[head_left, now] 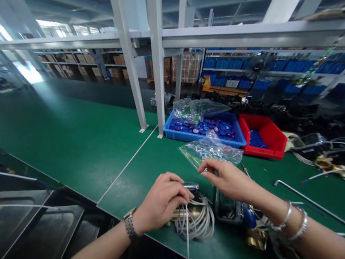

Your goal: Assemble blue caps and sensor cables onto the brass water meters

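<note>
My left hand [167,199] is closed in a pinch on a thin pale cable [187,231], whose end hangs down past the bench edge. Beneath and beside it lie a coil of the same pale cable [207,221] and a brass fitting [192,213], partly hidden by the fingers. My right hand [221,176] hovers over the near side of a clear plastic bag [220,150], with thumb and index fingertips close together. Whatever may be between them is too small to make out. Below that hand is a black tray [227,217], partly covered by the forearm.
A blue bin [202,139] of round blue caps and a red bin [263,151] with small blue parts stand at the back. Further right lie a bent metal rod [308,199] and brass parts with cables [324,163]. Metal posts [158,61] rise from the green bench [97,137].
</note>
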`<state>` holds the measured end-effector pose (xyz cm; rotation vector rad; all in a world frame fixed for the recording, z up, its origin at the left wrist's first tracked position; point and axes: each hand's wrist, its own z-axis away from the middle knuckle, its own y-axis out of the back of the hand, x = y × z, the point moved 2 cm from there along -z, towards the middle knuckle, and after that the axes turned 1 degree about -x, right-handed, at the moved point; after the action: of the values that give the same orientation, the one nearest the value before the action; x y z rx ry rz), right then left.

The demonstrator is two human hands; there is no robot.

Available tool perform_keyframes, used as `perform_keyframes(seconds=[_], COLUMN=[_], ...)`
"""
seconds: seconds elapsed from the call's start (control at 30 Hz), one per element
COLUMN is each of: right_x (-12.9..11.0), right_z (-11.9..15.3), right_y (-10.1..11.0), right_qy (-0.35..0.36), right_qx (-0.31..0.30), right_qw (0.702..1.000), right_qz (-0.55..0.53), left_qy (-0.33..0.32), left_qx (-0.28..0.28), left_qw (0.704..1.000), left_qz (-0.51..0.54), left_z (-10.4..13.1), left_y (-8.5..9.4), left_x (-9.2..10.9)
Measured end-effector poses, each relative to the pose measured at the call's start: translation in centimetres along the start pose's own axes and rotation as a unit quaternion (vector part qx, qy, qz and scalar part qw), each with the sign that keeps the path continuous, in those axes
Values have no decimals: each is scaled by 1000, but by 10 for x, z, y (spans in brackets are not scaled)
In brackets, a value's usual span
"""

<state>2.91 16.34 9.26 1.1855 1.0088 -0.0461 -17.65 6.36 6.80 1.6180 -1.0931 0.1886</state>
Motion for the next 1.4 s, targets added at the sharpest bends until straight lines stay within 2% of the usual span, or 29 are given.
perform_keyframes(seconds=[0.07, 0.13, 0.3, 0.43, 0.53, 0.6, 0.67, 0.83, 0.93, 1.4], right_x=[-1, -5, -16, -10, -5, -2, -2, -6, -7, -8], right_z=[15, 31, 70, 88, 90, 89, 87, 83, 82, 84], right_y=[0, -6, -27, -44, -56, -63, -68, -75, -76, -81], right_qy=[-22, -43, -106, -142, -133, -125, -123, -127, -128, -113], right_qx=[28, 33, 35, 108, 170, 185, 173, 136, 128, 106], right_qw=[995, 976, 898, 833, 791, 770, 755, 730, 724, 740], right_qz=[-98, -210, -426, -523, -572, -597, -620, -658, -666, -655], left_qy=[36, 74, 116, 107, 99, 94, 90, 81, 89, 84], left_qx=[22, 51, 126, 141, 148, 153, 155, 169, 181, 176], left_qw=[998, 994, 984, 984, 984, 984, 984, 982, 979, 980], left_qz=[53, 67, 49, 25, 10, 7, 10, 6, -7, -32], left_z=[9, 17, 24, 22, 20, 20, 20, 21, 19, 18], left_y=[-4, -10, -24, -30, -33, -35, -36, -36, -35, -35], left_x=[4, 6, 11, 13, 13, 12, 13, 20, 22, 30])
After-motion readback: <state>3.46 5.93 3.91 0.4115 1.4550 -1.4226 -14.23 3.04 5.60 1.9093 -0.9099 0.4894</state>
